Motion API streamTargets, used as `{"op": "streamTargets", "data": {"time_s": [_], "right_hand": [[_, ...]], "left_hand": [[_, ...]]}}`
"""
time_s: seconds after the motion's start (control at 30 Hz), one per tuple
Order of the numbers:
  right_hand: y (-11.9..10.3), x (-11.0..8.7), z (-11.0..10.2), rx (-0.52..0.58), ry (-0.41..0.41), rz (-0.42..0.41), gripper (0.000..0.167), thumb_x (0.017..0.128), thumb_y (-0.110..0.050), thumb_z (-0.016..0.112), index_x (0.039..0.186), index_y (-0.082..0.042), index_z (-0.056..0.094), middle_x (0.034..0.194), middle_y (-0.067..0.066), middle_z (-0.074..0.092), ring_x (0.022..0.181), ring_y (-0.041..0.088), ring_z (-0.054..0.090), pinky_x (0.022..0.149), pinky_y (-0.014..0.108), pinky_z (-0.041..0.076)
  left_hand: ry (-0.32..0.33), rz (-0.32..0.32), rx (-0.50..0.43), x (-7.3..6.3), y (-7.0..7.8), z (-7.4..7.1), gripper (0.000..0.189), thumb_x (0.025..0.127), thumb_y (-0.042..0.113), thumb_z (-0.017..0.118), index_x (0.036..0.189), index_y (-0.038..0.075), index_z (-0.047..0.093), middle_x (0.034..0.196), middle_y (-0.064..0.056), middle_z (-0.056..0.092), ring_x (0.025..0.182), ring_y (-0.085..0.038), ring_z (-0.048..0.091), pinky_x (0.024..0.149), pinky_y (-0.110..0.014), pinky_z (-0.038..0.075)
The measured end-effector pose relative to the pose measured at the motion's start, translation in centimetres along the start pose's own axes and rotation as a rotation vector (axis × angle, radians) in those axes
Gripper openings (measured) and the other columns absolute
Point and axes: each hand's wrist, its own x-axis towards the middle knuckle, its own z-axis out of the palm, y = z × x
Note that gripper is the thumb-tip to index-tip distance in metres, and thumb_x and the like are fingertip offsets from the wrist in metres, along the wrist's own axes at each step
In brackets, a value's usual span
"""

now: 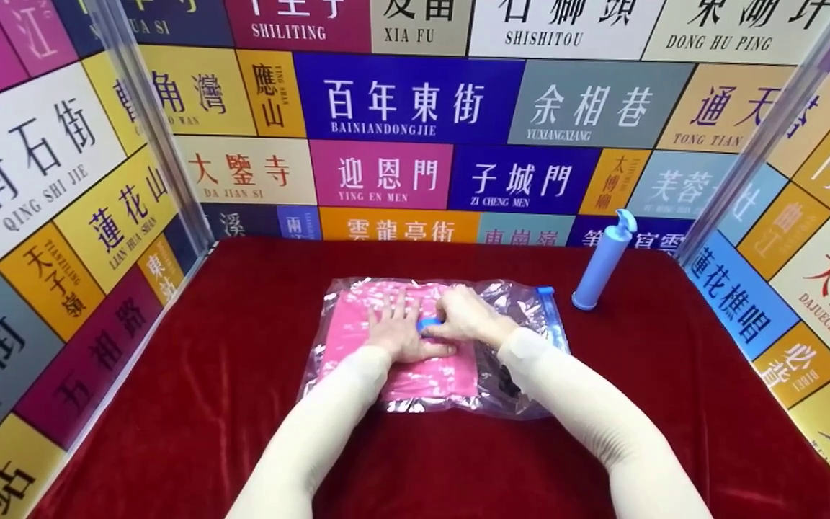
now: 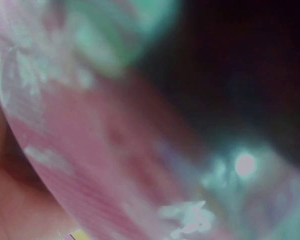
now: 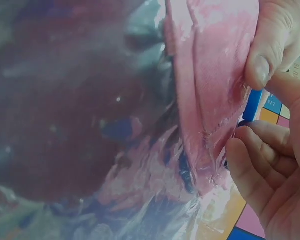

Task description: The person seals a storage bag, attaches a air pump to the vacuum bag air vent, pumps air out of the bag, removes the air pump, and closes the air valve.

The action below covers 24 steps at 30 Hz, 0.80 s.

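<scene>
A clear plastic vacuum bag (image 1: 509,407) lies flat with folded pink fabric (image 1: 422,386) inside it. My left hand (image 1: 395,333) rests on the bag over the fabric, its fingers spread and straight. Just to its right, my right hand (image 1: 469,313) curls its fingers and thumb about a blue valve cap (image 1: 429,326) on the bag. The right wrist view has the blue cap (image 3: 252,105) at the edge of the pink fabric, between the left thumb (image 3: 261,70) and the curled right fingers (image 3: 247,160). The left wrist view is blurred, with pink fabric (image 2: 90,150) under shiny plastic.
A light blue hand pump (image 1: 599,267) stands upright on the dark red tablecloth (image 1: 501,461), beyond the bag's right end. A blue zip strip (image 1: 553,317) runs along that end. Walls with colourful printed signs (image 1: 408,97) enclose the table at the back and sides.
</scene>
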Motion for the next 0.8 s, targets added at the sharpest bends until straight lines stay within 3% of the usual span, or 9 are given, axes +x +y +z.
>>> {"op": "streamTargets", "data": {"time_s": [0.1, 0.2, 0.3, 0.37, 0.5, 0.67, 0.8], "right_hand": [[0.04, -0.05, -0.44, -0.015, -0.026, 0.0, 0.043, 0.09, -0.048, 0.091, 0.076, -0.01, 0.08, 0.071, 0.004, 0.076, 0.062, 0.016, 0.061, 0.061, 0.034, 0.057], [0.17, -0.07, -0.72, 0.0, -0.047, -0.029, 0.034, 0.088, -0.04, 0.091, 0.096, -0.007, 0.085, 0.085, 0.007, 0.08, 0.072, 0.019, 0.066, 0.071, 0.039, 0.063], [0.26, -0.15, -0.73, 0.022, -0.082, -0.074, 0.039, 0.086, -0.028, 0.088, 0.119, -0.008, 0.084, 0.103, 0.01, 0.081, 0.086, 0.023, 0.069, 0.084, 0.045, 0.065], [0.28, -0.23, -0.6, 0.032, -0.11, -0.098, 0.042, 0.085, -0.023, 0.085, 0.125, -0.01, 0.082, 0.109, 0.01, 0.08, 0.091, 0.023, 0.069, 0.088, 0.046, 0.065], [0.23, -0.38, -0.38, 0.034, -0.132, -0.112, 0.035, 0.086, -0.018, 0.083, 0.121, -0.013, 0.084, 0.099, 0.007, 0.079, 0.085, 0.019, 0.064, 0.084, 0.041, 0.06], [0.14, -0.35, -0.26, 0.038, -0.095, -0.076, 0.018, 0.09, -0.025, 0.086, 0.102, -0.012, 0.084, 0.082, 0.002, 0.075, 0.073, 0.013, 0.056, 0.07, 0.031, 0.052], [0.19, -0.37, -0.11, 0.036, -0.038, -0.013, 0.027, 0.092, -0.038, 0.091, 0.085, -0.013, 0.08, 0.073, 0.0, 0.073, 0.065, 0.012, 0.056, 0.06, 0.028, 0.048]], "left_hand": [[-0.005, 0.001, 0.001, -0.14, 0.07, -0.14, 0.135, 0.085, 0.1, 0.059, 0.182, 0.018, 0.012, 0.191, -0.014, -0.003, 0.178, -0.047, -0.001, 0.143, -0.074, 0.001], [-0.015, -0.006, 0.005, -0.12, 0.1, -0.16, 0.137, 0.085, 0.101, 0.059, 0.182, 0.02, 0.01, 0.191, -0.014, -0.005, 0.178, -0.046, -0.003, 0.143, -0.074, 0.0], [-0.016, -0.018, 0.012, -0.02, 0.07, -0.08, 0.137, 0.083, 0.101, 0.06, 0.183, 0.022, 0.008, 0.191, -0.013, -0.007, 0.178, -0.045, -0.002, 0.142, -0.073, -0.001], [-0.015, -0.024, 0.012, 0.04, 0.07, 0.0, 0.137, 0.083, 0.101, 0.062, 0.183, 0.023, 0.008, 0.191, -0.012, -0.007, 0.178, -0.045, -0.002, 0.142, -0.074, -0.002], [-0.013, -0.017, 0.007, 0.12, 0.07, 0.14, 0.138, 0.082, 0.101, 0.062, 0.183, 0.022, 0.01, 0.192, -0.014, -0.004, 0.178, -0.045, -0.001, 0.142, -0.075, -0.003], [-0.021, -0.006, 0.011, 0.33, -0.01, 0.24, 0.138, 0.083, 0.103, 0.058, 0.183, 0.021, 0.008, 0.191, -0.015, -0.006, 0.178, -0.046, -0.004, 0.141, -0.075, -0.004], [-0.018, -0.005, 0.016, 0.34, -0.09, 0.18, 0.136, 0.085, 0.102, 0.057, 0.183, 0.02, 0.009, 0.191, -0.014, -0.006, 0.178, -0.046, -0.004, 0.142, -0.074, -0.002]]}}
